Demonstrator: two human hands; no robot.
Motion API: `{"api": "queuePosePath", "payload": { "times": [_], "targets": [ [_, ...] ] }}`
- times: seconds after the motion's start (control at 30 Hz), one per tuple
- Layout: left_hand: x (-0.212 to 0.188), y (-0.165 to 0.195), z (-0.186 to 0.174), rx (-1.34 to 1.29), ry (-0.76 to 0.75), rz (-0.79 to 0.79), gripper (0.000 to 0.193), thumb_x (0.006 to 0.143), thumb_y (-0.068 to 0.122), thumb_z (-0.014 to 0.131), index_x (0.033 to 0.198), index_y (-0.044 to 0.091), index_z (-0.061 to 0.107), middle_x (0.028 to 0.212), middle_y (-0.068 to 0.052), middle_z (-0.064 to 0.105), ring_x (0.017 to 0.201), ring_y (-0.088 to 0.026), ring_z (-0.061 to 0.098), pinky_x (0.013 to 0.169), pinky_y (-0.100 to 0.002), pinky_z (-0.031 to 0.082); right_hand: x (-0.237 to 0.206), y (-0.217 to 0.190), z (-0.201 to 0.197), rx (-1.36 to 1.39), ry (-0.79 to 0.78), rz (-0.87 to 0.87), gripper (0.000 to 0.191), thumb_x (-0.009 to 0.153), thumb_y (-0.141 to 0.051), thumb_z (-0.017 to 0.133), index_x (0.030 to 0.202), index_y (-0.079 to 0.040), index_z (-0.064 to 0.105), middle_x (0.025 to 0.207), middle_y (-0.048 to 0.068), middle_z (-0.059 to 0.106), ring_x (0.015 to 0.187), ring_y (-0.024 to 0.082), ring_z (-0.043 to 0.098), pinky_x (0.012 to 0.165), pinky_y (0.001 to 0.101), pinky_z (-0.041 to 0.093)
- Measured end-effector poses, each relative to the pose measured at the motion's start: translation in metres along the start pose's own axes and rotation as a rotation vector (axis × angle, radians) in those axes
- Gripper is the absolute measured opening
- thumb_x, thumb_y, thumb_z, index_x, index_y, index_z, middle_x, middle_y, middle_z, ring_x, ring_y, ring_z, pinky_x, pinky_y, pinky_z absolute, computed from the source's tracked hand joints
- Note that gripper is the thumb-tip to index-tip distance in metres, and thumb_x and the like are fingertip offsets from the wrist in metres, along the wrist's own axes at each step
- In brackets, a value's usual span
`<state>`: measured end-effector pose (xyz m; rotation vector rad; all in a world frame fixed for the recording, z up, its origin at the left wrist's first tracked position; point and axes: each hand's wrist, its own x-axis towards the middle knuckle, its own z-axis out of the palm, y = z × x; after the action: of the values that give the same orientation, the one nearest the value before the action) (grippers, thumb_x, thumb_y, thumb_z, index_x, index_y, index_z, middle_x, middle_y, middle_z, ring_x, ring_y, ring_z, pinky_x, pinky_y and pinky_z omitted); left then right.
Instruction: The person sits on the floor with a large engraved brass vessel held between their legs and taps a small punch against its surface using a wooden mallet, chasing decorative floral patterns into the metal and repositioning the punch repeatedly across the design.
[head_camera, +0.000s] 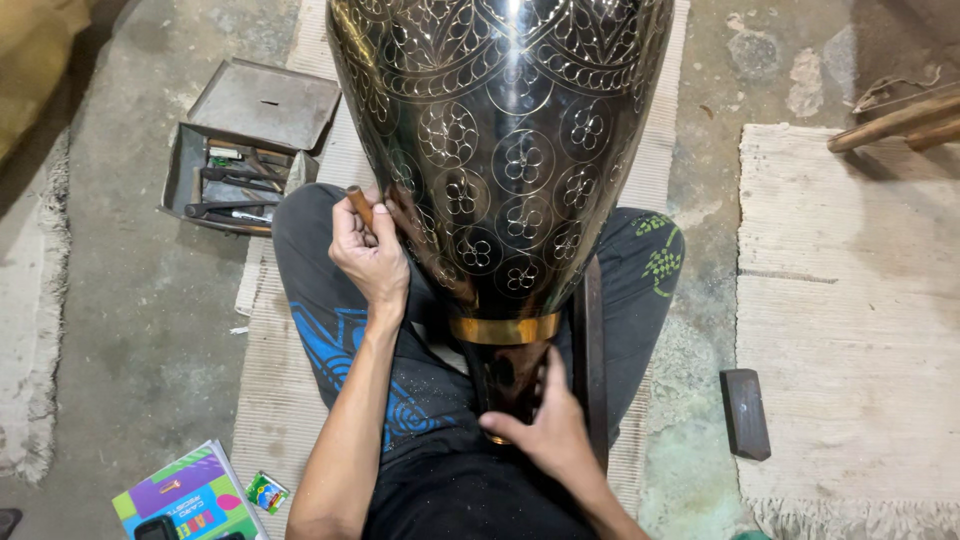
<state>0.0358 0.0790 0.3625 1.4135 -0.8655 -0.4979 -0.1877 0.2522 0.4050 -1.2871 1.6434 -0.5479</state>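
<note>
A big black metal vase (510, 150) with fine engraved flower and leaf patterns lies across my lap, its wide body pointing away. A gold band (505, 328) rings its narrow neck. My left hand (368, 255) is closed around a wooden-handled engraving tool (359, 207), pressed against the vase's left side. My right hand (545, 425) grips the dark neck of the vase near my body.
An open metal toolbox (245, 150) with several tools sits at the left on the concrete floor. A colourful box (190, 495) lies at lower left. A dark block (745, 412) rests beside a woven mat (850, 320) at right. Wooden sticks (895, 120) lie at upper right.
</note>
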Motion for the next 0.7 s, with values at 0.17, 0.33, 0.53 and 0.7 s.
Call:
{"api": "queuePosePath", "payload": {
  "times": [0.17,0.33,0.53,0.7],
  "targets": [
    [-0.007,0.007,0.002,0.106,0.041,0.122,0.007,0.105,0.005,0.06,0.104,-0.002,0.061,0.075,-0.004,0.06,0.066,-0.009,0.052,0.059,-0.028,0.045,-0.004,0.012,0.025,0.451,-0.087,0.12,0.121,0.057,-0.03,0.097,0.154,-0.006,0.028,0.126,0.016,0.065,0.102,0.031,0.067,0.082,0.0495,0.053],
    [-0.016,0.014,-0.01,0.064,0.05,0.201,0.007,0.105,0.005,0.056,0.106,-0.001,0.059,0.087,-0.009,0.068,0.075,-0.015,0.065,0.071,-0.033,0.053,-0.015,0.022,0.033,0.448,-0.049,-0.053,0.103,0.055,-0.023,0.092,0.142,-0.001,0.041,0.126,0.013,0.065,0.119,0.024,0.062,0.106,0.036,0.046],
    [-0.034,0.032,-0.034,0.083,0.057,0.149,0.007,0.105,0.005,0.057,0.105,-0.001,0.06,0.078,-0.008,0.059,0.067,-0.014,0.055,0.064,-0.032,0.047,-0.054,0.01,0.04,0.465,-0.068,-0.062,0.1,0.055,-0.021,0.092,0.141,-0.001,0.044,0.123,0.011,0.064,0.115,0.022,0.061,0.103,0.0359,0.048],
    [-0.041,0.058,-0.06,0.028,0.06,0.178,0.007,0.104,0.007,0.058,0.105,0.001,0.06,0.078,-0.004,0.06,0.066,-0.01,0.054,0.062,-0.029,0.048,-0.093,-0.017,0.052,0.618,-0.116,-0.004,0.096,0.057,-0.016,0.089,0.14,-0.003,0.042,0.116,0.008,0.063,0.107,0.018,0.062,0.095,0.0342,0.052]
  ]
}}
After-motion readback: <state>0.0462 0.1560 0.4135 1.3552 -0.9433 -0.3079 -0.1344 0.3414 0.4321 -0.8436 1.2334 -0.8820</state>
